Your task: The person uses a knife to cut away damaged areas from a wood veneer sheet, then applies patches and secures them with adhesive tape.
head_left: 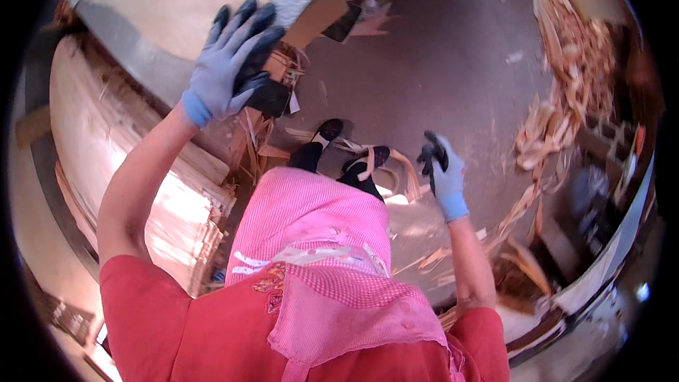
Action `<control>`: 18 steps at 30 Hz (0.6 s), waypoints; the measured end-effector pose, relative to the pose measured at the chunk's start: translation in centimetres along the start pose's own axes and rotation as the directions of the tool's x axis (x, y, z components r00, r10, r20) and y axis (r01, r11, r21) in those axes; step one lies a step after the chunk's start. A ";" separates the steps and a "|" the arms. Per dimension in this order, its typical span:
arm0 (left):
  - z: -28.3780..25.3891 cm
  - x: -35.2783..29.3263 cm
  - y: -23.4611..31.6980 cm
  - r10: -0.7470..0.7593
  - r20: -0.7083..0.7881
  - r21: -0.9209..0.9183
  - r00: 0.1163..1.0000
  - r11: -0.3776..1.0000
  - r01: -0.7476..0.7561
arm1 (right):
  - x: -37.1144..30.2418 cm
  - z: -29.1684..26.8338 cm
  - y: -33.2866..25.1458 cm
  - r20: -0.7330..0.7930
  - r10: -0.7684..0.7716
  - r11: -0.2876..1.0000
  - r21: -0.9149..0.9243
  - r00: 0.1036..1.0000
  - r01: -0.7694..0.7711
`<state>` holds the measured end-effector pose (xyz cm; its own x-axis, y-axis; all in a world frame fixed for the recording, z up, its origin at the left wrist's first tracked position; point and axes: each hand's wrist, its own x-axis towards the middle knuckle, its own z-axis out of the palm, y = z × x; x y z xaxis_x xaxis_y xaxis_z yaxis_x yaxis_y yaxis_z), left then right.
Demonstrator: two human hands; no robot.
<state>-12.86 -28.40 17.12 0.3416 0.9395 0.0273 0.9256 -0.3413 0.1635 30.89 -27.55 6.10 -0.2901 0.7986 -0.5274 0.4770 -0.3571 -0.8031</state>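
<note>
My left hand, in a grey-blue glove with dark fingertips and palm, is stretched out with its fingers spread. It lies over the near right edge of a table that bears a pale wood veneer sheet; whether it touches the table I cannot tell. Nothing shows in its grasp. My right hand, in a matching glove, hangs above the floor at my right side. Its fingers are loosely bent and apart, with nothing visible between them.
Left of me rises a stack of pale wood sheets with ragged edges. Long wood strips are heaped at the far right, and more scraps lie on the grey floor near my shoes. Cardboard stands beside the table.
</note>
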 end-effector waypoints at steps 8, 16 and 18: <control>1.8 -2.3 -0.4 -0.061 -0.164 0.099 0.985 0.992 0.078 | 10.3 10.9 -25.1 0.175 -0.965 0.157 -0.215 0.196 0.964; 10.3 -22.9 13.8 -0.440 -0.189 -0.675 0.878 0.708 0.209 | 13.3 29.1 -33.1 0.477 -0.869 -0.091 -0.422 0.135 0.902; 15.0 -29.2 15.3 -0.609 0.070 -0.791 0.790 0.449 0.416 | 14.7 30.4 -31.4 0.564 -0.824 -0.317 -0.533 0.050 0.784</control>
<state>-6.20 -61.54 4.00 -0.2822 0.9481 -0.1466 0.4291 0.2614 0.8646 -13.55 -19.28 15.15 -0.8755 0.0611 0.4794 0.0637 0.9979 -0.0109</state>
